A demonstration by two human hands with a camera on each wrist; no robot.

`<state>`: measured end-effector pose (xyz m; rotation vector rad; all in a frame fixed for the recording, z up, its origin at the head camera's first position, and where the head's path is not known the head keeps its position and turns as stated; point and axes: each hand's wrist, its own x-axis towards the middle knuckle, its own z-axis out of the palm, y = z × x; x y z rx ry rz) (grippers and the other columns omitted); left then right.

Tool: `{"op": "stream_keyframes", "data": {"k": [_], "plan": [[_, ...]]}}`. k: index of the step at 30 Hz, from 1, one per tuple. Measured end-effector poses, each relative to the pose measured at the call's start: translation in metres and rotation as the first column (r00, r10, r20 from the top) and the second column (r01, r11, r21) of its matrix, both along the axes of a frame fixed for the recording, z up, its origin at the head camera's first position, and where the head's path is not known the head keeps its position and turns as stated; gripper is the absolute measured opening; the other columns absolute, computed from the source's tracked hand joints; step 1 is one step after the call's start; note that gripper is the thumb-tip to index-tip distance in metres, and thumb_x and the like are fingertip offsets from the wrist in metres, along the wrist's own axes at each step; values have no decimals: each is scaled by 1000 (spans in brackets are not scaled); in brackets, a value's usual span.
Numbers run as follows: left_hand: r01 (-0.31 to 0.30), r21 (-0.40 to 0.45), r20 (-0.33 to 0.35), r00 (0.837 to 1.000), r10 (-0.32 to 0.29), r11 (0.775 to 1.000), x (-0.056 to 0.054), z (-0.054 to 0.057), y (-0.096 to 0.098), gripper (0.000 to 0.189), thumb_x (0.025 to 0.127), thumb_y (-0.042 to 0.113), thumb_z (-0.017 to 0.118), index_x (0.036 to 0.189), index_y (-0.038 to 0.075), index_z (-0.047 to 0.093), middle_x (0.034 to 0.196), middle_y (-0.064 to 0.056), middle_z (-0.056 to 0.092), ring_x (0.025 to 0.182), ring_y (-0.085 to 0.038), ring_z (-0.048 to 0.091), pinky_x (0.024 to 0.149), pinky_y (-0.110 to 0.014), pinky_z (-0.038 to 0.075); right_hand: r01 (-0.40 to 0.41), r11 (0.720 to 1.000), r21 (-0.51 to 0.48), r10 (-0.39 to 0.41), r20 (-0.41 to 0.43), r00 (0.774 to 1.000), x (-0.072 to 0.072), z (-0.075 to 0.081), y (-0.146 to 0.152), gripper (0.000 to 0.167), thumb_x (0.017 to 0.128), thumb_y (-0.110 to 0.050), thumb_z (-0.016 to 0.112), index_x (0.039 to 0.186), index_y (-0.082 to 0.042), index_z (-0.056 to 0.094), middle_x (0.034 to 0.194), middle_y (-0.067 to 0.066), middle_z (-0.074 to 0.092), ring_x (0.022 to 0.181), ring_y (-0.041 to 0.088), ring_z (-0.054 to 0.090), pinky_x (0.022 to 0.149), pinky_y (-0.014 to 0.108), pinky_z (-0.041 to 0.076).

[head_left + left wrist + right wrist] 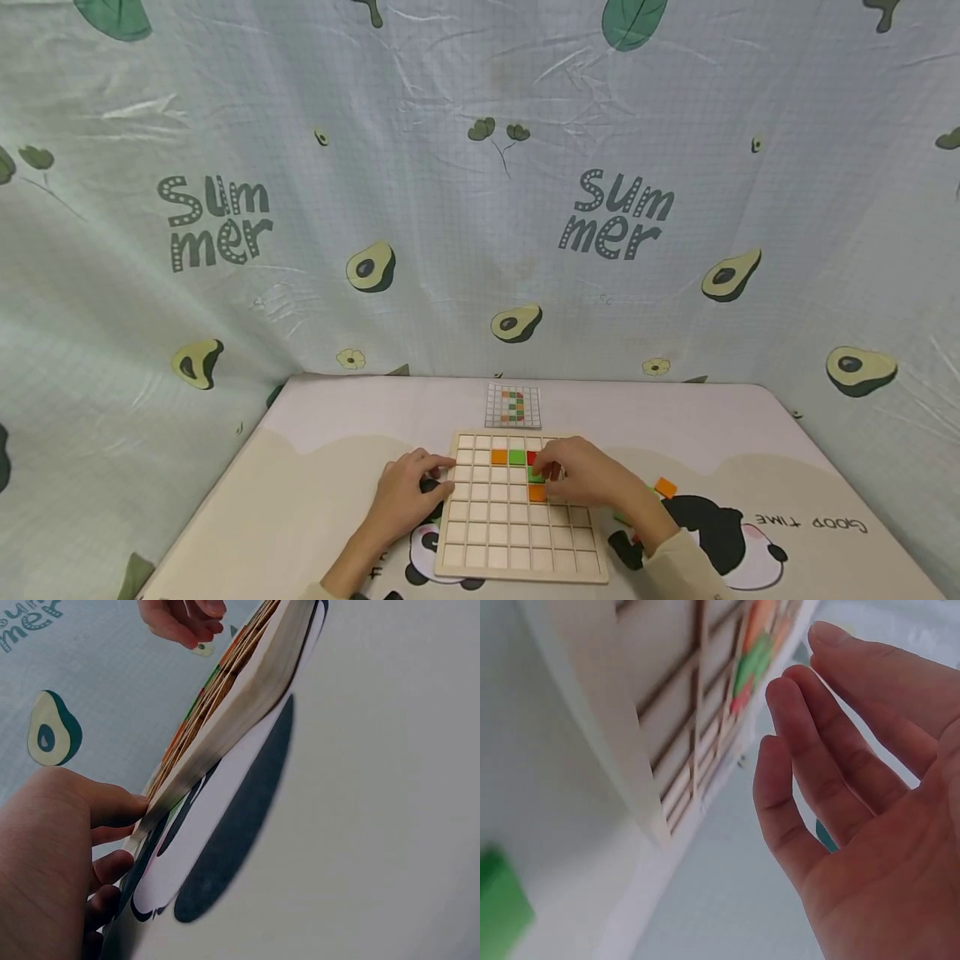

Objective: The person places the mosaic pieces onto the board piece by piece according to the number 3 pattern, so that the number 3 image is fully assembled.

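Note:
A wooden grid board (pixel 521 575) lies on the table. In its upper rows sit an orange tile (pixel 499 457), a green tile (pixel 517 457) and a red tile (pixel 532 457). Below the red one come another green tile (pixel 535 475) and a second orange tile (pixel 537 493). My left hand (pixel 403 492) touches the board's left edge with its fingertips, as the left wrist view also shows. Over the board's right part hovers my right hand (pixel 581 472), hiding some cells. Its fingers are loosely bent, with nothing visible between them in the right wrist view.
A small card (pixel 493 408) with a coloured grid pattern lies behind the board. To the right, partly under the right forearm, are loose blocks, among them an orange block (pixel 665 487) and a green block (pixel 502 907). A printed curtain (pixel 450 208) hangs behind the table.

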<state>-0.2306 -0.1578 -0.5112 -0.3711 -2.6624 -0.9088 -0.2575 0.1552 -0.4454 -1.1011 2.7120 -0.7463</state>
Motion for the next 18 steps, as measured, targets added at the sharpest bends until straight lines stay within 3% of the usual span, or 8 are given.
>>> {"op": "stream_keyframes", "data": {"k": [8, 18], "plan": [[-3, -4, 2, 1000, 3, 1000, 0, -1, 0, 21, 85, 27, 79, 106, 25, 79, 81, 13, 60, 77, -3, 53, 74, -29, 33, 71, 997, -13, -71, -1, 997, 3, 11, 36, 18, 90, -6, 74, 108, -7, 75, 99, 2, 73, 84, 4, 63, 74, 27, 54], [-3, -11, -22, 1000, 3, 1000, -1, -2, 0, 22, 84, 27, 79, 106, 24, 79, 80, 12, 60, 77, -4, 53, 74, -30, 35, 145, 989, -12, -145, -19, 989, 8, 6, 92, 18, 91, -8, 74, 109, -9, 74, 97, -3, 71, 84, 2, 60, 71, 26, 53]]}}
